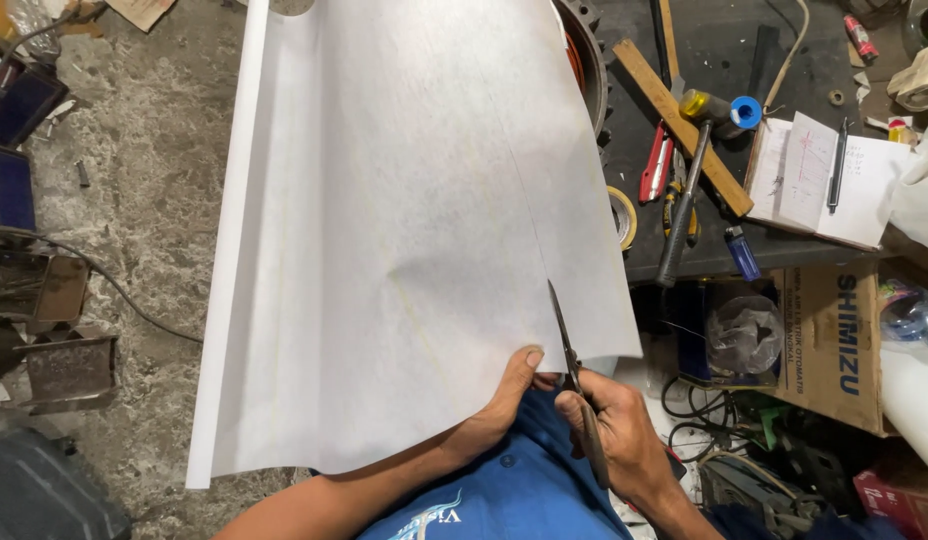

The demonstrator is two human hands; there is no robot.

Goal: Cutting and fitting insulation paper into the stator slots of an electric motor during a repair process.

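— Where was the paper, relative to the hands?

— The big white sheet of paper [384, 220] ran straight away from the person, its long axis pointing up the frame over the concrete floor [144, 180], with the near edge resting at the lap. The left hand [504, 405] pinched that near edge, thumb on top, just left of the cut.

— And the scissors?

— The scissors [569, 350] were in the right hand [619, 430], fingers wrapped through the handles. The blades looked nearly together (I couldn't tell if any gap remained), with the tip already inside the sheet, pointing away and slightly left.

— So which way did the paper lie from the blades?

— Ahead of them. A thin slit or crease line continued from the tip toward the far edge, roughly along the sheet's length. The right hand was the nearer one to that line; the left sat just beside it, holding the paper.

— Anything close by?

— A dark workbench [724, 130] on the right, carrying a hammer [689, 180], a wooden strip [679, 125] and an open notebook [824, 180].
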